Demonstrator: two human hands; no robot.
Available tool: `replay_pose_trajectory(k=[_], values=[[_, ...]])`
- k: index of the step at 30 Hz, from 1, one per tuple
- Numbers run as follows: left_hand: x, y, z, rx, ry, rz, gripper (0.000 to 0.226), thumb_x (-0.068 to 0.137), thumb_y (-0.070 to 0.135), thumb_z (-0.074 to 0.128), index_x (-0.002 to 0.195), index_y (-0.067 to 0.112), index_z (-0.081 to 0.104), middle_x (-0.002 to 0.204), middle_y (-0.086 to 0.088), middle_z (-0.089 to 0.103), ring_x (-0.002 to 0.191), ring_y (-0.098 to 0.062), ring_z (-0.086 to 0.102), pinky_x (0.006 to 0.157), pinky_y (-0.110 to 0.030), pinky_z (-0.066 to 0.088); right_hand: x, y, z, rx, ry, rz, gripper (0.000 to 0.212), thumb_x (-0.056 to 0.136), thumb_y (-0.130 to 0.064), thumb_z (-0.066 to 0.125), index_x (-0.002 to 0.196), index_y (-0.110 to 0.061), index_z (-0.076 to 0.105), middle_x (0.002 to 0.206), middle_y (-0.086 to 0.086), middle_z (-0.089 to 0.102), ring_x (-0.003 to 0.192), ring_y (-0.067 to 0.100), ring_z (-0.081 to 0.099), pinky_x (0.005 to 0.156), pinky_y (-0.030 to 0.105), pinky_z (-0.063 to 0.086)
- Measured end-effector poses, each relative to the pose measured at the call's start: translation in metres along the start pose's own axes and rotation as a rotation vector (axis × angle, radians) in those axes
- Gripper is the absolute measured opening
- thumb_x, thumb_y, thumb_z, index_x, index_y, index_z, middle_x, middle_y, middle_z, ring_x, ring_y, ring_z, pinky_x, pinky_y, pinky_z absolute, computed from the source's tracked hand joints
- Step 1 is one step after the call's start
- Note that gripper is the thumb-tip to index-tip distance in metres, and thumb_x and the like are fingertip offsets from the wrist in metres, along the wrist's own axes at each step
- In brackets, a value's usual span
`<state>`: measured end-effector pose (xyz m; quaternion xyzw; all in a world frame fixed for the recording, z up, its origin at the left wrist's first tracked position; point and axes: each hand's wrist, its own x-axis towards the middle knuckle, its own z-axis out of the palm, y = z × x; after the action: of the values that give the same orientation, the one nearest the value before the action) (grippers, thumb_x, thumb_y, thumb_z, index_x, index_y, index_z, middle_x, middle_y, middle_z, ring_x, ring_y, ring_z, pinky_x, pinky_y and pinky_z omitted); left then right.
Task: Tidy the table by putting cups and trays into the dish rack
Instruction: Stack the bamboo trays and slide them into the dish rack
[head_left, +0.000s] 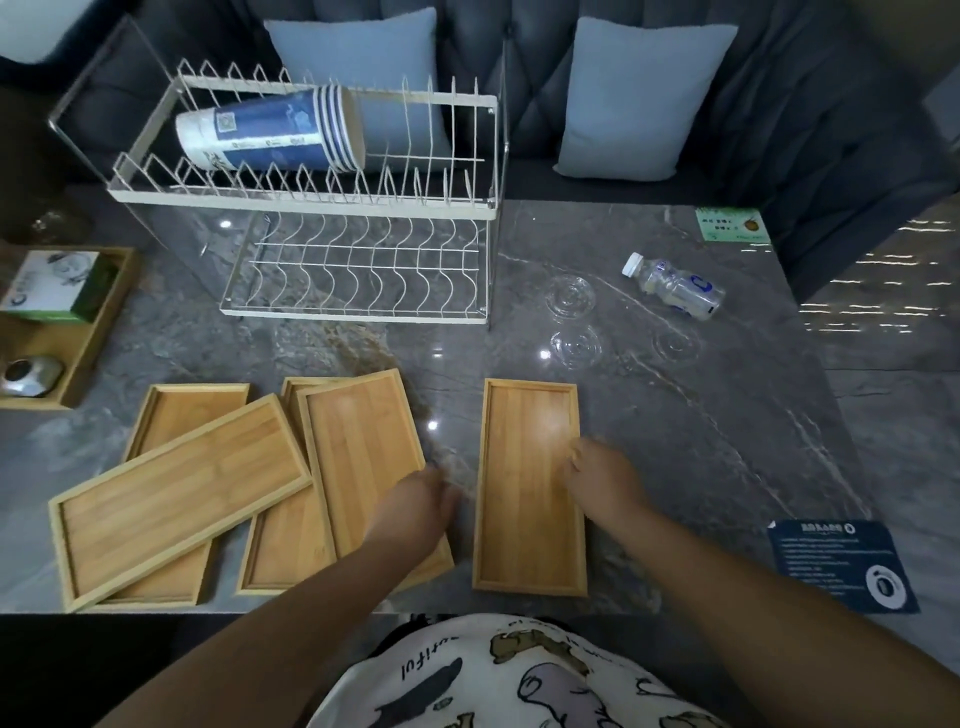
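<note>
Because both hands are blurred, it is hard to tell how the fingers lie. The left hand (426, 499) is at the left rim of the single tray (527, 488), the right hand (602, 478) at its right rim, fingers seemingly curled there. This tray lies flat near the front edge of the tabletop (701, 415), its long axis running from front to back. Four other trays (176, 493) overlap near the front left corner. The stacked cups (270, 132) lie sideways in the upper tier of the dish rack (311, 197), mouths toward the right.
</note>
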<state>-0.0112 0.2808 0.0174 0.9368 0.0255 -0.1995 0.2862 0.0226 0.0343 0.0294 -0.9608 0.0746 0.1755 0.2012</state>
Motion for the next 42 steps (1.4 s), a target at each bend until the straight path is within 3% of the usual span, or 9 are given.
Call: replay_pose_trajectory(k=[6, 11, 15, 17, 20, 26, 33, 39, 42], values=[[-0.018, -0.062, -0.030, -0.010, 0.190, -0.152, 0.033, 0.098, 0.044, 0.046, 0.107, 0.018, 0.064, 0.108, -0.008, 0.063, 0.089, -0.027, 0.062, 0.072, -0.034, 0.047, 0.002, -0.091, 0.022, 0.039, -0.212, -0.315, 0.024, 0.092, -0.022, 0.049, 0.086, -0.007, 0.067, 0.090, 0.010, 0.065, 0.087, 0.028, 0.061, 0.072, 0.035, 0.047], [-0.030, -0.099, -0.043, 0.037, 0.210, -0.413, 0.048, 0.096, 0.048, 0.044, 0.133, 0.016, 0.044, 0.131, -0.011, 0.046, 0.105, -0.032, 0.058, 0.081, -0.040, 0.048, 0.011, -0.137, 0.058, 0.010, -0.358, -0.256, 0.029, 0.094, -0.031, 0.050, 0.068, -0.019, 0.049, 0.068, -0.001, 0.052, 0.074, 0.023, 0.054, 0.051, 0.028, 0.029], [-0.025, -0.115, -0.048, -0.064, 0.095, -0.488, 0.050, 0.097, 0.047, 0.041, 0.125, 0.009, 0.055, 0.119, -0.013, 0.063, 0.099, -0.028, 0.060, 0.077, -0.033, 0.044, 0.022, -0.151, 0.074, 0.066, -0.377, -0.106, 0.019, 0.096, -0.034, 0.050, 0.095, -0.016, 0.057, 0.100, 0.008, 0.065, 0.093, 0.027, 0.063, 0.070, 0.031, 0.048], [-0.022, -0.116, -0.050, -0.105, 0.067, -0.463, 0.045, 0.098, 0.044, 0.043, 0.121, 0.009, 0.060, 0.111, -0.011, 0.067, 0.093, -0.026, 0.061, 0.073, -0.029, 0.040, 0.025, -0.151, 0.078, 0.176, -0.412, -0.009, 0.025, 0.097, -0.033, 0.050, 0.108, -0.011, 0.058, 0.103, 0.011, 0.066, 0.090, 0.028, 0.066, 0.073, 0.039, 0.057], [-0.019, -0.117, -0.052, -0.166, 0.032, -0.416, 0.036, 0.099, 0.036, 0.045, 0.113, 0.010, 0.064, 0.107, -0.012, 0.069, 0.097, -0.030, 0.063, 0.072, -0.029, 0.042, 0.026, -0.150, 0.077, 0.347, -0.457, 0.112, 0.030, 0.098, -0.032, 0.050, 0.118, -0.011, 0.057, 0.092, 0.008, 0.065, 0.075, 0.020, 0.063, 0.061, 0.031, 0.053], [-0.020, -0.116, -0.065, -0.447, -0.003, -0.410, 0.017, 0.096, 0.032, 0.058, 0.095, 0.017, 0.067, 0.092, -0.003, 0.071, 0.085, -0.022, 0.066, 0.077, -0.034, 0.051, 0.017, -0.147, 0.056, 0.569, -0.449, 0.200, 0.021, 0.098, -0.033, 0.051, 0.089, -0.020, 0.064, 0.067, 0.001, 0.050, 0.057, 0.012, 0.046, 0.051, 0.023, 0.045], [-0.024, -0.073, -0.096, -0.830, -0.004, -0.246, 0.015, 0.089, 0.032, 0.068, 0.101, 0.025, 0.063, 0.077, 0.001, 0.068, 0.065, -0.011, 0.064, 0.058, -0.029, 0.046, -0.009, -0.121, -0.008, 0.928, -0.278, 0.122, 0.023, 0.096, -0.025, 0.059, 0.119, -0.026, 0.058, 0.052, -0.004, 0.047, 0.042, 0.010, 0.040, 0.038, 0.021, 0.033], [-0.006, -0.026, -0.093, -1.012, -0.105, -0.066, 0.016, 0.098, 0.016, 0.052, 0.101, 0.019, 0.067, 0.082, -0.004, 0.074, 0.067, -0.013, 0.068, 0.052, -0.020, 0.048, -0.035, -0.082, -0.047, 1.205, -0.208, 0.191, 0.019, 0.096, -0.012, 0.052, 0.098, -0.023, 0.067, 0.076, 0.005, 0.074, 0.049, 0.010, 0.058, 0.043, 0.021, 0.043], [0.001, -0.010, -0.079, -0.977, -0.094, -0.005, 0.014, 0.095, 0.028, 0.058, 0.100, 0.021, 0.070, 0.081, -0.002, 0.072, 0.066, -0.009, 0.066, 0.056, -0.023, 0.050, -0.046, -0.059, -0.045, 1.161, -0.078, 0.185, 0.015, 0.095, -0.024, 0.058, 0.094, -0.024, 0.073, 0.091, -0.001, 0.076, 0.073, 0.010, 0.070, 0.059, 0.023, 0.053]])
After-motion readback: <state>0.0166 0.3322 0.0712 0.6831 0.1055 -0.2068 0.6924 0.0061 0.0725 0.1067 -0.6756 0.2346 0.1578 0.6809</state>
